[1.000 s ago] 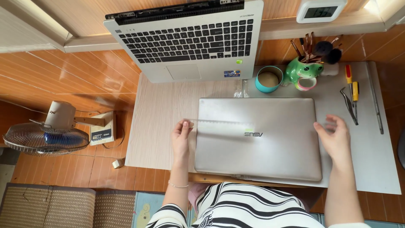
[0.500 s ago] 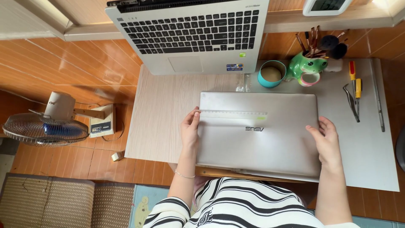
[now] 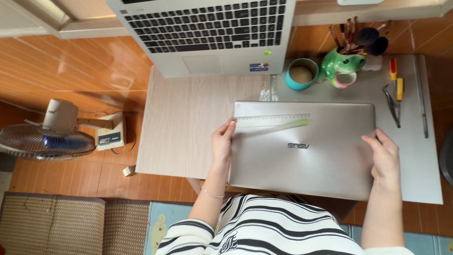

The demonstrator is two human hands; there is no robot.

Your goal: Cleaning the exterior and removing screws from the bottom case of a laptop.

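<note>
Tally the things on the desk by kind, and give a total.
Laptops: 2, closed laptop held by left hand and right hand, open laptop
Rulers: 1, clear ruler
Cups: 2, teal cup, frog mug
Hand tools: 3, screwdrivers, pliers
Total: 8

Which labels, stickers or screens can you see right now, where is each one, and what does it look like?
Small stickers: open laptop's palm rest, right of the touchpad; one blue rectangle, a small green one above.
Logo mark: centre of the closed silver laptop lid, dark lettering.
Label plate: fan base on the floor, left; dark rectangle on cream.
No lit screen in view.
</note>
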